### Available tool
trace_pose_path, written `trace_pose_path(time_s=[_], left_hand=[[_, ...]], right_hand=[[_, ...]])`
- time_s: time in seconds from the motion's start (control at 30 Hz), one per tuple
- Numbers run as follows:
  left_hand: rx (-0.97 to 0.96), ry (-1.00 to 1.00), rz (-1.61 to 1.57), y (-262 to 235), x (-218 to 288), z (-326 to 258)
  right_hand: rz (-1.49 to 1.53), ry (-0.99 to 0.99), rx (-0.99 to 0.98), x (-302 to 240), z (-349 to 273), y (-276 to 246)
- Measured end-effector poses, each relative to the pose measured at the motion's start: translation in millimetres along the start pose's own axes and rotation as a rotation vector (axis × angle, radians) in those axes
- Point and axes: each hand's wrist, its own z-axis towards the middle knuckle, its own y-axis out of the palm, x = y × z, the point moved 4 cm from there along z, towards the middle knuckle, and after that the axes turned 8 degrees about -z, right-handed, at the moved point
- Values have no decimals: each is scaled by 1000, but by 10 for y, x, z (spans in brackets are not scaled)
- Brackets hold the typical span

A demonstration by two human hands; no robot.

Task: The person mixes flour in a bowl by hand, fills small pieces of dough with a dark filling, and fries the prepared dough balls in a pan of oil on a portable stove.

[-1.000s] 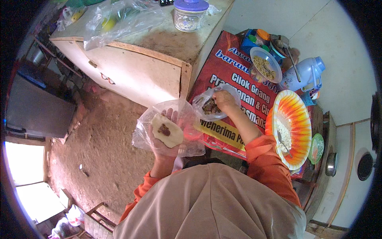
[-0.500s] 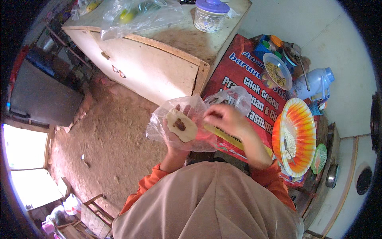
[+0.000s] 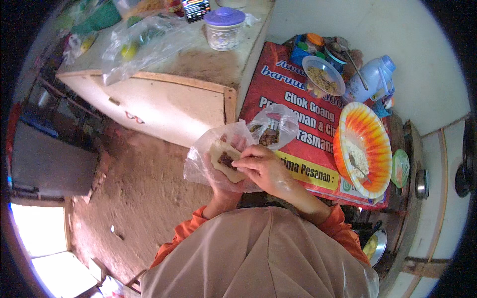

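Bench (image 3: 318, 164) under a red printed cover carries an orange striped bowl (image 3: 370, 136) near its right edge. Left hand (image 3: 218, 176) cups a clear plastic sheet (image 3: 198, 161) bearing a dough round (image 3: 226, 164); right hand (image 3: 266, 166) pinches fingertips together on its dark filling (image 3: 227, 160).

The dough (image 3: 224, 164) lies on a plastic sheet (image 3: 198, 164) in the left hand (image 3: 221, 181), at centre. The right hand (image 3: 263, 166) touches it from 3 o'clock. A bag (image 3: 272, 130) lies at 1 o'clock on the banner (image 3: 293, 104). The basin (image 3: 365, 149) stands at 3 o'clock. The bowl (image 3: 323, 77) and jug (image 3: 372, 79) stand at 2 o'clock. The jar (image 3: 224, 30) stands on the counter (image 3: 198, 64) at 12 o'clock.
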Motion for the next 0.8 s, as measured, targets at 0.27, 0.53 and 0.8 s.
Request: trace_pose_path(time_s=[0.27,0.53,0.8], left_hand=[[-125,-250,40,364,-432,-246],[-321,-679,108,261,-1467,-904],[-388,-963,210,-14,-2402,-2007]], right_hand=[[1079,959,300,650,-1042,-176],[1203,638,590,140,-2206,-284],[381,919,896,-545,-3601,-477]])
